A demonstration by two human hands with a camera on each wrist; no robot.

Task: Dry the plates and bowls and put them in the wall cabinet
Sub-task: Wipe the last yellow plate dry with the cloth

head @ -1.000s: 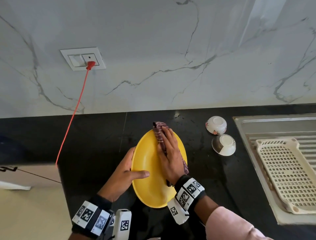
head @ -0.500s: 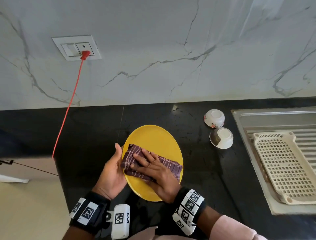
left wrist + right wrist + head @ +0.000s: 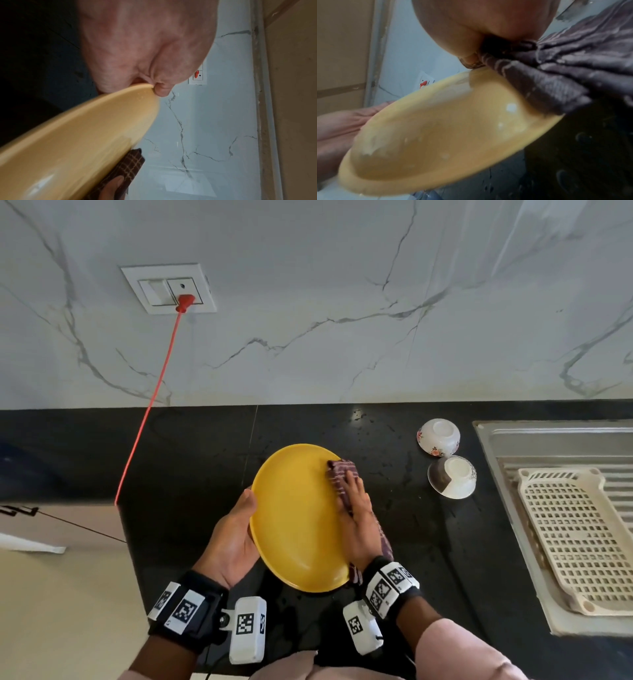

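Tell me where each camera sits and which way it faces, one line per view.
Head: worn on the head, looking down at the counter; shows left hand, right hand, yellow plate.
Left wrist: looks along the palm toward the marble wall; thumb on the plate's rim.
Right wrist: looks along the hand pressing the cloth.
Shared: all three show plate, cloth and the wall socket.

Black counter, 2 upturned bowls, drainboard

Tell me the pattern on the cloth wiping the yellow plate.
The cloth is dark maroon-brown with a thin light grid of checks, clearest in the left wrist view.
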